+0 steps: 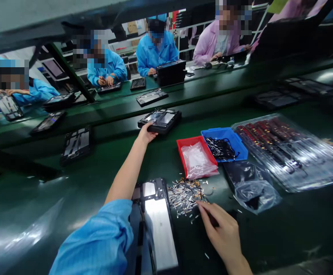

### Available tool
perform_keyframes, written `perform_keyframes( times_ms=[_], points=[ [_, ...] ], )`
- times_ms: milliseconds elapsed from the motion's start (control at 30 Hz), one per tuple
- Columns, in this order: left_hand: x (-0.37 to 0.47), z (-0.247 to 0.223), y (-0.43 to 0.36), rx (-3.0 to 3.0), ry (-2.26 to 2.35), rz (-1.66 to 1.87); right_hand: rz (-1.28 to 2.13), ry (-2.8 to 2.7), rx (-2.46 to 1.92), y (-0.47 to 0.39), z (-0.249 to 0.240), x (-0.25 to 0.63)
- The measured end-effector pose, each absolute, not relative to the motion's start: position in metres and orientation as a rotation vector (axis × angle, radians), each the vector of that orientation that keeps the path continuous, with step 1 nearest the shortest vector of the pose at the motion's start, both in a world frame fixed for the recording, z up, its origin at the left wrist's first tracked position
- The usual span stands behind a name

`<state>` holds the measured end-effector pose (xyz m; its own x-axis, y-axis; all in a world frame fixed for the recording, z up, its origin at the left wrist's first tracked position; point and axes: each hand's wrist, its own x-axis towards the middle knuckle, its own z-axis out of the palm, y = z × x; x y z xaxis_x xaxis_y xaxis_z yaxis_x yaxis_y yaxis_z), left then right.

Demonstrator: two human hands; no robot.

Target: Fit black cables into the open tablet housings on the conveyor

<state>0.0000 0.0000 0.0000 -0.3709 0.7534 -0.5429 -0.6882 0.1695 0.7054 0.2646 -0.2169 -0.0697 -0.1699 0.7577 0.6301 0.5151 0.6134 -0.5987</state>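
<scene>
Our left hand (147, 133) is closed on the near corner of a stack of tablets (168, 119), thumb on top and fingers low at the side; that stack sits beyond the red tray (191, 141) and to its left. A flat, boxy block, this one, with dull black edges and smooth silvery plates on its upper face.

Over to our right hand (201, 208): fingertips bunched at the edge of a loose heap of bits (185, 195), just in front of the red tray, and we can't tell whether they pinch one. What a scatter, thin silvery slivers mixed with coppery specks!

Nearer us, left of the red tray, lies an open tablet (159, 225), its long pale metal plate shining within a black frame. Crinkled clear bags (198, 158) spill over the red tray's front rim. Just behind and right of it, we have a hard blue tray (219, 133) of tangled black wires (220, 149); farther right, a glossy clear sheet (321, 168) carries dark, ribbed strips.
</scene>
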Motion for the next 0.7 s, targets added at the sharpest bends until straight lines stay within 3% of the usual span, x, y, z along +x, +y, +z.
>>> perform_keyframes(
  times_ms=[200, 333, 433, 500, 700],
  points=[
    [-0.003, 0.041, -0.075, 0.157, 1.18, 1.747, 0.496, -1.759, -1.135, -0.225, -0.068, 0.265],
    [-0.003, 0.056, -0.185, 0.3, 1.192, 1.814, 1.054, -1.61, -1.134, -0.234, -0.051, 0.245],
    [0.014, 0.042, -0.27, 0.383, 1.317, 1.752, 1.612, -1.44, -0.89, -0.241, -0.032, 0.216],
    [0.029, 0.023, -0.318, 0.358, 1.384, 1.703, 1.813, -1.293, -0.793, -0.245, -0.02, 0.197],
    [0.028, -0.015, -0.403, 0.451, 1.403, 1.431, 1.863, -1.005, -0.915, -0.26, -0.01, 0.186]
  ],
)
